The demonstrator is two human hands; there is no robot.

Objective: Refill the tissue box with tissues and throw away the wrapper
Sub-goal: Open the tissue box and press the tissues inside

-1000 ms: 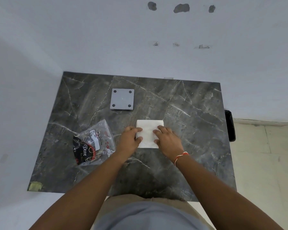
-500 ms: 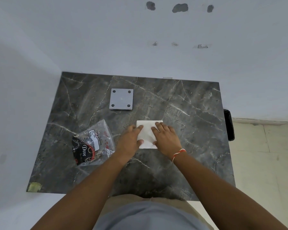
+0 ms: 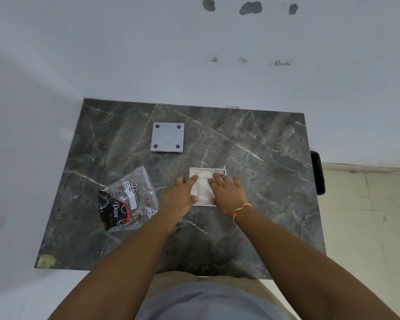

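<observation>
A white square tissue box stands open near the middle of the dark marble table. A white stack of tissues sits inside it, dented in the middle. My left hand and my right hand both lie on the stack, fingers flat on top, thumbs at the box's near edge. The empty clear wrapper, printed black and red with the word Dove, lies crumpled on the table left of my left hand. The hands hide the box's side rims.
A grey square plate with four dark dots lies flat behind the box, to the left. A black bin stands on the floor past the table's right edge. Walls close the back and left. Yellowish tape marks the near left corner.
The tissue stack has sunk down into the box, whose white rim now shows around it. My fingers have slid further onto the top of the stack.
</observation>
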